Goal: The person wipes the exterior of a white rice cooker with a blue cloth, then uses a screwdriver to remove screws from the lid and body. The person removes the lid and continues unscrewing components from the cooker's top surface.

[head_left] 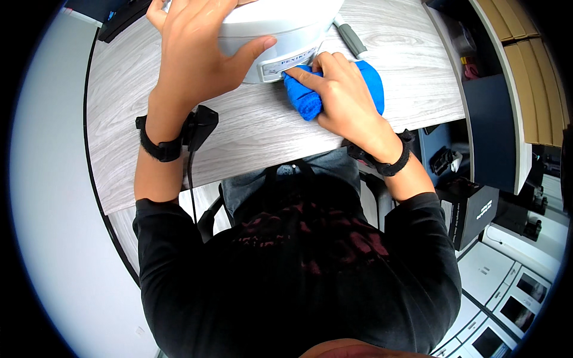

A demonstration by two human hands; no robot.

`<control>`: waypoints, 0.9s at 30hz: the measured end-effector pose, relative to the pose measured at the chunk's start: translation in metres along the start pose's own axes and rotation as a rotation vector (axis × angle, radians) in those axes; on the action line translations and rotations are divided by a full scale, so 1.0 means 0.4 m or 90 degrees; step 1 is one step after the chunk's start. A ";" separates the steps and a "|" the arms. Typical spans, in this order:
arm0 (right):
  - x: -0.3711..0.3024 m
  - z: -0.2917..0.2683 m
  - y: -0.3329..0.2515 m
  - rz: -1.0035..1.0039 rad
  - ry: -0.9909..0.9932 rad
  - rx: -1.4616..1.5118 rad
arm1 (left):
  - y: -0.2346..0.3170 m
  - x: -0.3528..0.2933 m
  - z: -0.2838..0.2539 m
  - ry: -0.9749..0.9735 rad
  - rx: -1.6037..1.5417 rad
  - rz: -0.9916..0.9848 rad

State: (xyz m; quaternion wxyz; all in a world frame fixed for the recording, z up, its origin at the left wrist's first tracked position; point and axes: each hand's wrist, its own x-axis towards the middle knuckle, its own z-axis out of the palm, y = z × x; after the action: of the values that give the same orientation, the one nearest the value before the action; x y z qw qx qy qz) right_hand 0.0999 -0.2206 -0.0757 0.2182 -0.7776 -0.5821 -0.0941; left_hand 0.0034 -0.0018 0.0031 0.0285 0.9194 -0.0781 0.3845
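Note:
A white rounded appliance [286, 21], its kind unclear, stands at the far side of the table and is cut off by the upper edge of the picture. My left hand [194, 56] rests against its left side with the fingers spread and the thumb stretched along the front; some fingertips are out of view. In my right hand [343, 92] is a bunched blue cloth [372, 83]. The right index finger presses the cloth to the lower front of the appliance, beside a framed label [291, 62]. Part of the cloth bulges out on both sides of the hand.
A tool with a grey handle [351, 40] lies right of the appliance on the wood-grain table [412, 83]. Dark shelving [489, 113] and cardboard boxes [525, 65] border the right side. From my left wristband [164, 149] a cable hangs. A black box [471, 209] stands below right.

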 end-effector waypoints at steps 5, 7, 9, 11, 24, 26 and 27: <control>-0.012 0.001 0.032 0.018 0.022 -0.004 | 0.006 0.000 -0.004 0.005 -0.018 -0.006; -0.013 0.001 0.025 0.023 0.020 -0.007 | 0.003 0.001 0.003 0.033 -0.027 0.021; -0.005 -0.002 0.005 0.027 0.005 -0.028 | 0.004 0.001 0.000 -0.004 -0.002 -0.004; -0.002 0.000 -0.005 0.022 -0.001 -0.037 | 0.002 0.000 0.002 -0.011 0.010 -0.009; -0.017 -0.002 0.030 0.014 0.018 -0.004 | 0.002 0.002 -0.003 -0.012 -0.002 -0.007; -0.017 -0.009 0.016 -0.007 0.020 0.026 | 0.001 0.002 -0.002 -0.014 -0.004 -0.006; -0.019 -0.009 0.010 -0.001 0.020 0.033 | 0.000 0.002 -0.002 -0.015 -0.003 -0.004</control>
State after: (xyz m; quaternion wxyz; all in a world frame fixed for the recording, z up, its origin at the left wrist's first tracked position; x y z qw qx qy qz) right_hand 0.1015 -0.2296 -0.0765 0.2472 -0.7695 -0.5817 -0.0917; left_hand 0.0032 -0.0019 0.0043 0.0307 0.9240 -0.0765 0.3735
